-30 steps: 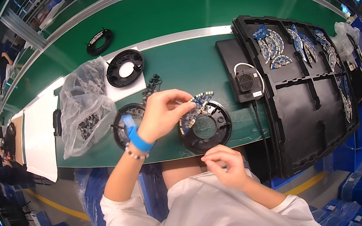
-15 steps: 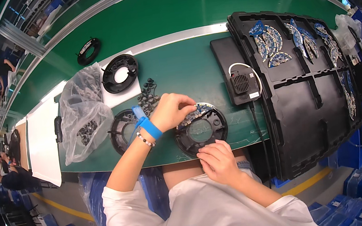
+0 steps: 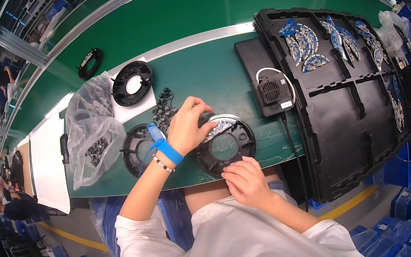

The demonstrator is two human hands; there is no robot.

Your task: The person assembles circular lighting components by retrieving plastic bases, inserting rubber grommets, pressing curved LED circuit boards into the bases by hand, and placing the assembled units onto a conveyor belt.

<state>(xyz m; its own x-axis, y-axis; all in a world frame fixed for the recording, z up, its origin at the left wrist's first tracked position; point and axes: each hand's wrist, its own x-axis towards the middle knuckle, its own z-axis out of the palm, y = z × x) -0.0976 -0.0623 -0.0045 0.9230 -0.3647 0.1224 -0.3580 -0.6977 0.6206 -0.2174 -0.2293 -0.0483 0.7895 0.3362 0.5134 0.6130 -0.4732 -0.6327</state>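
In front of me a black ring-shaped plastic housing (image 3: 211, 167) lies on the green table, with a curved circuit board (image 3: 223, 124) along its far side. My left hand (image 3: 188, 126), wearing a blue wrist strap and a beaded bracelet, hovers at the housing's far left edge. Thumb and forefinger are apart, with nothing visible between them. My right hand (image 3: 247, 183) grips the housing's near rim with bent fingers. Partly hidden behind my left wrist is a second black ring housing (image 3: 130, 150). Small black round parts (image 3: 165, 108) are heaped just beyond my left hand.
A black tray (image 3: 337, 133) with curved blue boards (image 3: 306, 43) fills the right side. Beside it sits a small fan device (image 3: 274, 92) with a cable. At left are a clear plastic bag (image 3: 90, 123) of black parts and more black rings (image 3: 145, 89).
My left thumb and forefinger have spread apart and drawn back from the circuit board, leaving it in the housing. My right hand stays at the near rim.
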